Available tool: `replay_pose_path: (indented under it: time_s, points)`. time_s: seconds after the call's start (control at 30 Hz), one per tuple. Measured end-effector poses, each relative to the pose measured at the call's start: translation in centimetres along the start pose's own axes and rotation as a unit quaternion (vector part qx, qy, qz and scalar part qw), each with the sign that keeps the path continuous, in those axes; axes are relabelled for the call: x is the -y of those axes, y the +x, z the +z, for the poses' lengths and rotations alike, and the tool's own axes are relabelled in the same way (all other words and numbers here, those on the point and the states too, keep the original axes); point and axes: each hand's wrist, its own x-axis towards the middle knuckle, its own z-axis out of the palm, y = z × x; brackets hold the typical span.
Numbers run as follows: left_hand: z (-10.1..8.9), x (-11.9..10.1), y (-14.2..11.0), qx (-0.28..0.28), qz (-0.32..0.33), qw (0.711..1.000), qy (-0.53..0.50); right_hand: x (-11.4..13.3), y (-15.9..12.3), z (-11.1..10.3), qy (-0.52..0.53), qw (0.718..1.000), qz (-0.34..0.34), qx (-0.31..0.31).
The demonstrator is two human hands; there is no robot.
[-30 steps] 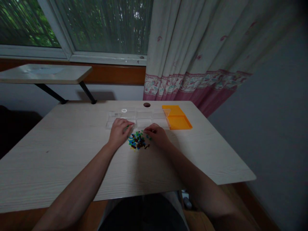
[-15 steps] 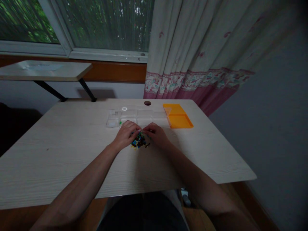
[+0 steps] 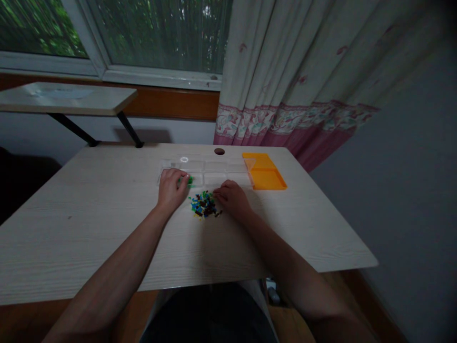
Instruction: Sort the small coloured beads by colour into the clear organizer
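A heap of small toy building bricks (image 3: 204, 206) in blue, green, dark brown and yellow lies on the table in front of me. Behind it stretches a clear plastic compartment box (image 3: 216, 178). My left hand (image 3: 171, 188) is over the box's left end, fingers pinched together at a front compartment. Some green bricks (image 3: 190, 180) lie in that compartment beside the fingertips. At the heap's right edge my right hand (image 3: 232, 197) rests with its fingers curled closed. What either hand holds is too small to make out.
The pale wooden table (image 3: 107, 228) carries an orange tray (image 3: 269, 180) at the box's right end. A cable hole (image 3: 219, 151) sits near the back edge. A raised shelf (image 3: 82, 97) stands at the back left, and a curtain (image 3: 271, 95) hangs behind.
My left hand has left the heap and moved left and away from me to the clear box, uncovering more bricks. The right hand stays beside the heap, almost unmoved.
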Motion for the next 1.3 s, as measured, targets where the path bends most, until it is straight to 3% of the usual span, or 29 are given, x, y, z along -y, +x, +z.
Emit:
replay_pose_path:
  time_s: [0.2,0.4,0.53,0.73,1.03,1.2,1.3]
  points:
    - [0.3,-0.1,0.0,0.004,-0.001,1.0,-0.001,1.2,0.3,0.0,-0.061,0.998,0.005,0.029]
    - [0.2,0.1,-0.1,0.007,-0.014,1.0,0.009,1.3,0.2,0.3,-0.063,0.998,0.002,0.017]
    - [0.3,0.4,-0.1,0.012,-0.038,0.999,0.028,0.9,0.1,0.5,-0.026,1.0,0.006,-0.003]
    - [0.5,0.7,-0.2,0.007,-0.069,0.997,0.043,0.8,0.2,0.1,0.088,0.992,0.081,-0.047]
    - [0.3,0.6,-0.1,0.001,-0.061,0.998,0.034,0.6,0.2,0.0,0.162,0.979,0.098,-0.07]
    - [0.1,-0.6,-0.3,0.026,-0.009,1.0,-0.011,0.9,0.4,-0.2,0.178,0.974,0.117,-0.074]
    - [-0.1,-2.0,-0.6,0.084,0.064,0.993,-0.059,1.2,0.4,-0.3,0.199,0.971,0.114,-0.073]
